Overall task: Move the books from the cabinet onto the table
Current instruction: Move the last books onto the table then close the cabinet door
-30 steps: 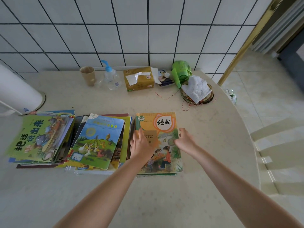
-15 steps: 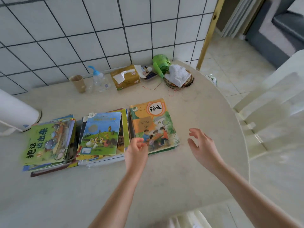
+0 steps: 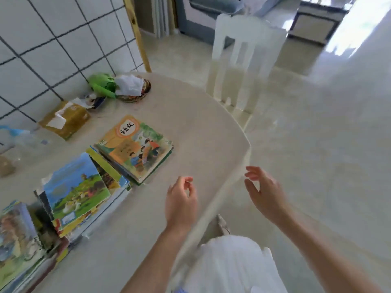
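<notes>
- Three stacks of colourful picture books lie on the round beige counter (image 3: 190,127): orange-green textbook stack (image 3: 135,148), blue-covered middle stack (image 3: 78,189), blurred left stack (image 3: 19,244).
- Left hand (image 3: 181,203) hovers over the counter, grip narrow, fingers curled, empty.
- Right hand (image 3: 265,192) is beyond the counter's edge, grip wide, empty.
- One white slatted chair (image 3: 243,60) stands beside the counter.

3 book stacks sit in a row on the table (image 3: 190,127): textbook stack (image 3: 135,148) rightmost, middle stack (image 3: 78,191) just left of it, third stack (image 3: 17,240) at far left. Tissue box (image 3: 65,119) behind them by the wall; basket (image 3: 137,90) further right. Chair (image 3: 243,60) beyond the table's right edge. Left hand (image 3: 181,203) over the table, right hand (image 3: 264,191) past its edge.
</notes>
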Demonstrator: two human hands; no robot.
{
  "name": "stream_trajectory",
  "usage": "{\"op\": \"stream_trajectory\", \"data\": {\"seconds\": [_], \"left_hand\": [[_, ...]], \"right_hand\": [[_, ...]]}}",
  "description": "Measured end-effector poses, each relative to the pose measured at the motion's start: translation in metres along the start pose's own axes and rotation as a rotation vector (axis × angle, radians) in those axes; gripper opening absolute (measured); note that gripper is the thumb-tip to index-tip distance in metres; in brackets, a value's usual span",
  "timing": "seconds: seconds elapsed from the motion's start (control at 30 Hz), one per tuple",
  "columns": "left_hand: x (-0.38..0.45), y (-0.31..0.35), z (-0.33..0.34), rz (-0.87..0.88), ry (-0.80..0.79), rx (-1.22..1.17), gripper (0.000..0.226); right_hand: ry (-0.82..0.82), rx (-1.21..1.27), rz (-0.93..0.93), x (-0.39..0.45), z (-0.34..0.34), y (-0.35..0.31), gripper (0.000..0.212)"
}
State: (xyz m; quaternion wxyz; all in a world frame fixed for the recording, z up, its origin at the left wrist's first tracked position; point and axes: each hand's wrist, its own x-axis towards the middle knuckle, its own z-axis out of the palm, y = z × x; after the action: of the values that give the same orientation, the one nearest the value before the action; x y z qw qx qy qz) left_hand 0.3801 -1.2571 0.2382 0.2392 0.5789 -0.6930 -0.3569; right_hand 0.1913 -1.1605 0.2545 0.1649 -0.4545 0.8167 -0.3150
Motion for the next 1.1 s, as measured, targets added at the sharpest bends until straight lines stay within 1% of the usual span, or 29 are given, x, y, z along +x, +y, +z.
{"op": "stream_trajectory", "data": {"seconds": [0.1,0.17,0.3,0.47,0.57,0.67,0.83,0.93,1.1], "left_hand": [[-0.035,0.018,0.014,0.147,-0.122,0.023,0.016],[-0.056,0.028,0.024,0.205,-0.206,0.029,0.017],[-0.095,0.042,0.051,0.258,-0.383,0.054,0.018],[-0.161,0.069,0.102,0.407,-0.612,0.118,0.018],[-0.205,0.094,0.134,0.477,-0.702,0.111,0.016],[-0.268,0.123,0.175,0.552,-0.834,0.083,0.017],[-0.385,0.172,0.245,0.628,-1.020,0.042,0.020],[-0.449,0.194,0.282,0.662,-1.104,0.025,0.020],[-0.531,0.228,0.332,0.702,-1.268,0.052,0.024]], "right_hand": [[0.076,-0.014,0.115,-0.054,-0.027,0.020,0.030],[0.130,-0.006,0.198,-0.087,-0.041,0.033,0.030],[0.246,0.018,0.343,-0.154,-0.072,0.056,0.030],[0.404,0.017,0.579,-0.262,-0.115,0.097,0.030],[0.492,0.021,0.713,-0.319,-0.141,0.118,0.029],[0.589,0.033,0.829,-0.387,-0.170,0.141,0.027],[0.666,0.036,0.969,-0.494,-0.215,0.184,0.027],[0.727,0.063,1.045,-0.544,-0.241,0.211,0.028],[0.822,0.099,1.134,-0.594,-0.286,0.255,0.025]]}}
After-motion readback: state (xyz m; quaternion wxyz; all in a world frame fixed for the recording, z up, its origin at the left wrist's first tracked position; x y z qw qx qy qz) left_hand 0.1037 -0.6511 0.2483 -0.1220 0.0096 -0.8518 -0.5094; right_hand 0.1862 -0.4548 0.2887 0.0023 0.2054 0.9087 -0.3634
